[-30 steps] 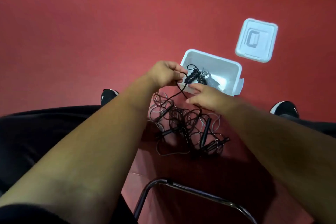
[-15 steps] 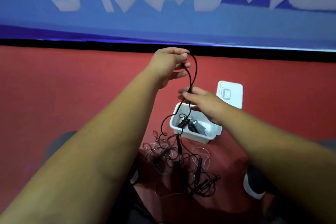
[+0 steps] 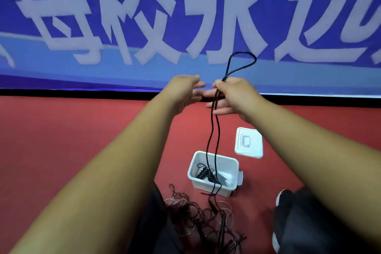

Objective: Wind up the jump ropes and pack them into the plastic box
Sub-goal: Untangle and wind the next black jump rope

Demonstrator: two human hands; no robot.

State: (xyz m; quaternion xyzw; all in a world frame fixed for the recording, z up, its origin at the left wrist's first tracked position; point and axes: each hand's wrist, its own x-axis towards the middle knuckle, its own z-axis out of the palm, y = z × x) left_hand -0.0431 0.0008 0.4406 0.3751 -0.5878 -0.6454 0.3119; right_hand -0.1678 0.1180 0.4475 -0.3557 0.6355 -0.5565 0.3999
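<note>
Right hand (image 3: pixel 233 95) pinches looped black rope (image 3: pixel 213 140) aloft

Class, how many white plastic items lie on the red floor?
2: the open box sits by the tangled ropes; the lid lies flat just beyond it, to the right. The arms may hide others.
</note>
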